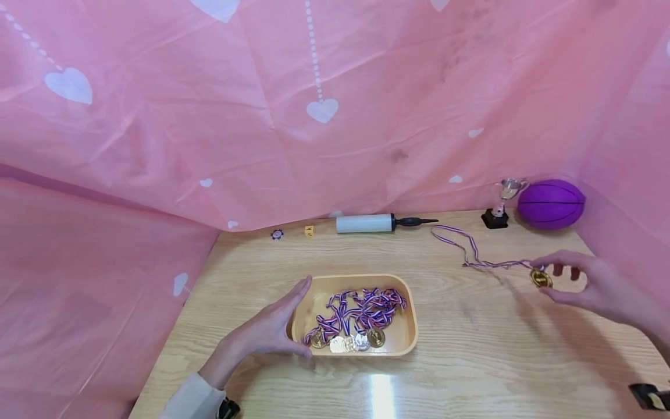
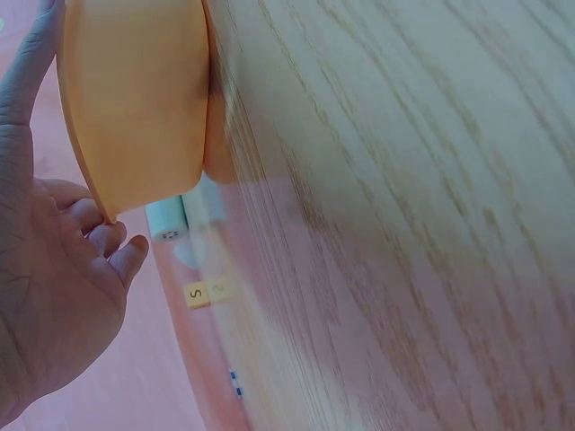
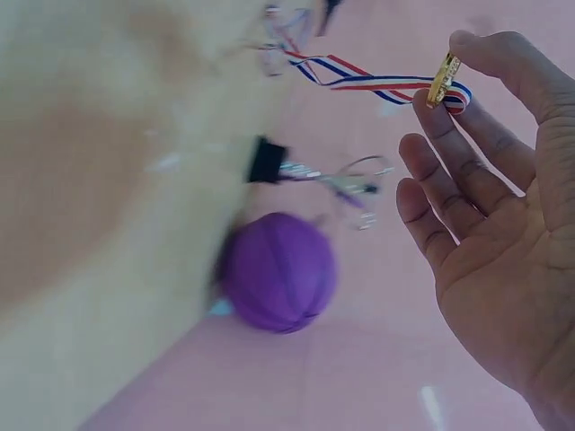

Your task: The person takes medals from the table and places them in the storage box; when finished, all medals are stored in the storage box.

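My left hand (image 1: 272, 326) holds the left end of a pale orange plastic tray (image 1: 410, 331), its thumb and fingers spread along the rim. In the left wrist view, curled fingertips meet the corner of the tray (image 2: 135, 99). Several gold and silver medals (image 1: 376, 337) lie along the tray's near side, their striped ribbons (image 1: 378, 305) heaped behind them. Over the right part of the table, my right hand (image 1: 586, 279) pinches a gold medal (image 3: 440, 81) between thumb and fingertips. Its red, white and blue ribbon (image 1: 492, 265) trails leftward and back toward the pump.
Along the back stand a white hand pump (image 1: 364, 223) with a black nozzle, a small silver trophy cup (image 1: 497, 212) and a purple ball (image 1: 551, 203). A poker chip (image 1: 277, 234) and a yellow lettered block (image 1: 309, 231) lie back left. Pink cloth (image 1: 366, 151) walls the table.
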A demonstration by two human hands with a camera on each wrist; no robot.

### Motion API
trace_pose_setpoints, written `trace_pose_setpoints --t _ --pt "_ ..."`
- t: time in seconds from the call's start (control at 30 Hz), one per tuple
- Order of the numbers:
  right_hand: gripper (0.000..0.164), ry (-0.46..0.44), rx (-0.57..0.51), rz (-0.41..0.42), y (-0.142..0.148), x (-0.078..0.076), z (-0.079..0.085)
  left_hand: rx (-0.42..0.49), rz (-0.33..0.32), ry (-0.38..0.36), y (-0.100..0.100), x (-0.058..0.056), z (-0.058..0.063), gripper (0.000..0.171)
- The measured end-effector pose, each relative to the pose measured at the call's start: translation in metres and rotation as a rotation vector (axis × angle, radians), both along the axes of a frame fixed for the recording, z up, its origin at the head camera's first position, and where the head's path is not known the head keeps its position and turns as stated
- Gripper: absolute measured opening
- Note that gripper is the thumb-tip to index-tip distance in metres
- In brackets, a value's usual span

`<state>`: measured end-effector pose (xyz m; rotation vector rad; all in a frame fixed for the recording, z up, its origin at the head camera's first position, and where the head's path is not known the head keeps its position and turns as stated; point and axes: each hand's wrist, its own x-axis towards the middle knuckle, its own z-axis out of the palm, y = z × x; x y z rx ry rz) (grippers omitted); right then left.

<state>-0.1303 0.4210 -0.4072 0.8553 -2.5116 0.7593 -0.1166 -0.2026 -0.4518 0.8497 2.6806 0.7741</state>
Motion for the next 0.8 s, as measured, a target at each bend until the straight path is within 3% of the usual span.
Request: trace_pose_setpoints --t 0.3,0.57,0.8 --pt "0.070 0.046 -0.002 0.038 -0.030 -0.020 0.053 0.002 0.008 -0.006 0.000 0.000 0.000 0.148" --pt "0.066 0.041 -0.042 0.088 -0.067 -0.031 0.088 0.006 0.010 -0.004 0.000 -0.001 0.000 0.147" --pt "0.065 0.102 -0.014 0.091 -0.089 -0.036 0.119 -0.002 0.005 -0.008 0.001 -0.001 -0.001 0.147"
